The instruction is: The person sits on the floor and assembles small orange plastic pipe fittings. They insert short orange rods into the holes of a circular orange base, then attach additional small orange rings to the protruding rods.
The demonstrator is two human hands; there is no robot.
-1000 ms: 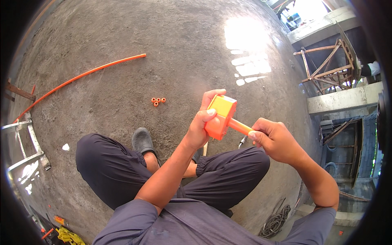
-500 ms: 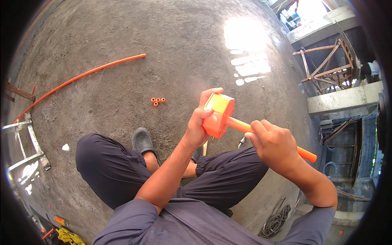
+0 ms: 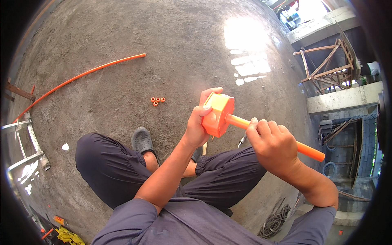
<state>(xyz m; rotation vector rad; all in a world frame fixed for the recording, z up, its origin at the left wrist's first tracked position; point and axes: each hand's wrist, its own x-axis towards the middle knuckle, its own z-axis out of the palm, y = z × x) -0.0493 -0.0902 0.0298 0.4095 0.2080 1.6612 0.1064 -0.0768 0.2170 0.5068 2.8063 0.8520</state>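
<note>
My left hand (image 3: 199, 124) is wrapped around an orange octagonal electrical junction box (image 3: 220, 112), its thumb lying on the near face. A short length of orange conduit pipe (image 3: 237, 121) meets the right side of the box and slants down to the right. How deep it sits in the box is hidden. My right hand (image 3: 274, 143) is closed around the middle of this pipe, and the pipe's free end sticks out beyond it. Both hands are held above my crossed legs.
Several small orange fittings (image 3: 158, 100) sit together on the concrete floor (image 3: 183, 49). A long orange pipe (image 3: 81, 75) lies at the left, near a white metal frame (image 3: 34, 139). Coiled dark cable (image 3: 276, 220) rests at lower right. Wooden framing (image 3: 326, 61) stands at far right.
The pipe's free end has shifted slightly right and outward. My right hand's fingers have changed their hold on the pipe. The box and my left hand have hardly moved.
</note>
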